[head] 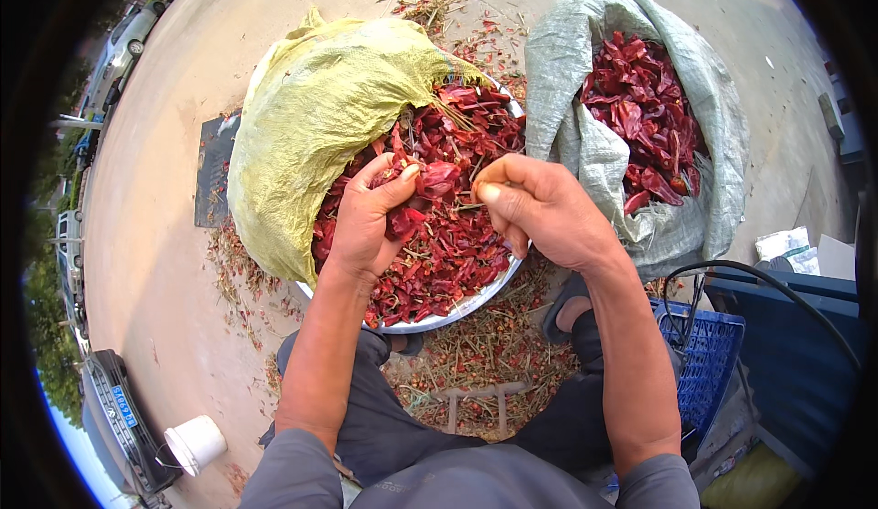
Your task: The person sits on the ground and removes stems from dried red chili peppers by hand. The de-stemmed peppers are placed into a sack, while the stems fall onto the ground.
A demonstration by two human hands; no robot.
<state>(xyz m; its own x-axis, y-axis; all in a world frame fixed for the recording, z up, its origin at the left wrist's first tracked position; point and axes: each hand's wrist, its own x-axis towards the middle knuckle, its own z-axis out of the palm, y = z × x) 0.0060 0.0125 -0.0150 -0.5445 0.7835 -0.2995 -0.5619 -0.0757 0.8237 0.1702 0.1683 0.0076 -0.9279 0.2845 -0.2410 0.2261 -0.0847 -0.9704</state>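
My left hand (pixel 376 210) grips dried red chili peppers (pixel 439 178) between thumb and fingers. To its right, my right hand (pixel 542 208) has thumb and forefinger pinched together on what looks like a small pepper stem (pixel 475 197), mostly hidden by the fingertips. Both hands are above a wide metal basin (pixel 473 306) heaped with red peppers and loose stems. A yellow woven sack (pixel 309 118) slumps over the basin's left side, and peppers lie at its mouth. Close by on the right stands a grey-green woven sack (pixel 717 125), rolled open and full of whole dried peppers (pixel 641 114).
Stems and seeds (pixel 494 351) litter the ground between my feet. A blue plastic crate (pixel 706 351) and a dark blue box (pixel 789 330) with a black cable (pixel 775 282) stand at right. A white bucket (pixel 195 444) sits lower left, near parked vehicles (pixel 123 413).
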